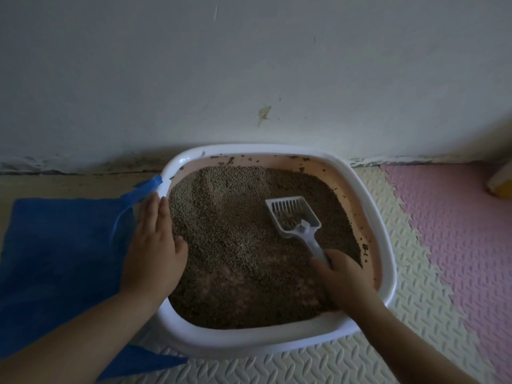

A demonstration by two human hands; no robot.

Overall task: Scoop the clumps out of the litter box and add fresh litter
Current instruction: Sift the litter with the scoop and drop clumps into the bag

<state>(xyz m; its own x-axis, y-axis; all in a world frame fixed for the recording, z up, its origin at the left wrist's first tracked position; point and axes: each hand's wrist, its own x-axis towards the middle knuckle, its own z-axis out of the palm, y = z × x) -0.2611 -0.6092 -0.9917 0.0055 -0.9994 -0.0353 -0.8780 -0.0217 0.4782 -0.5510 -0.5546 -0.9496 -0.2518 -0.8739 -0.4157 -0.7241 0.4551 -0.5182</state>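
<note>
Litter box [368, 206] rim lies under my flat left fingers [155, 214]; right fingers [336, 261] clamp the scoop [293, 217]. I judge sifting; next, lift it to the bag [61, 245].

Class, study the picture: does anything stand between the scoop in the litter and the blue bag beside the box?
Yes. The left hand lies flat over the left rim of the litter box, directly between the scoop and the blue bag.
</note>
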